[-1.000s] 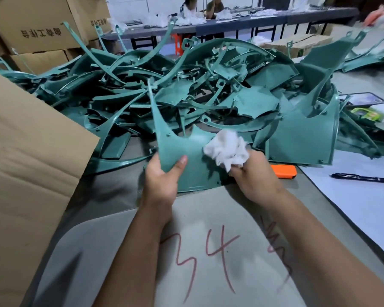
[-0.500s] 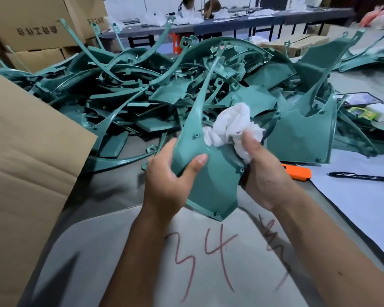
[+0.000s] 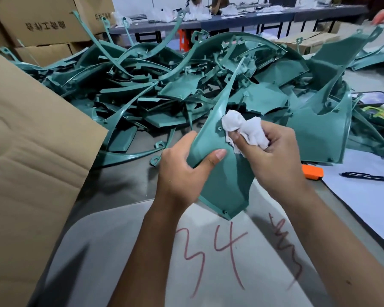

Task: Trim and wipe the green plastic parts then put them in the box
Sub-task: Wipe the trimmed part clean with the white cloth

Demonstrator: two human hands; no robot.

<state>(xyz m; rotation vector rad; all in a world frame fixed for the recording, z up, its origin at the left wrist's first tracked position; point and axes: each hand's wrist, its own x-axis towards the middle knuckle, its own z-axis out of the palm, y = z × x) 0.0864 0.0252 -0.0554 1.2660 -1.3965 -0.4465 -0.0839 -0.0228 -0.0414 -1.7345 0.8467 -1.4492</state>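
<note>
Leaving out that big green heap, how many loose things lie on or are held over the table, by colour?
Green part, held in left hand: 1
White cloth, in right hand: 1
Orange tool: 1
Black pen: 1
Total: 4

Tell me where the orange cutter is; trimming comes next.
The orange cutter lies on the table at right, just beyond the right hand, left of the black pen.

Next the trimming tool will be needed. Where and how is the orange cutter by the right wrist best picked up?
Judging from the head view, only the far end of the orange cutter shows; the right hand covers the rest. It lies flat on the table beside the white sheet. Once the cloth is put down, come from above and pinch its long sides with the fingers.
</note>
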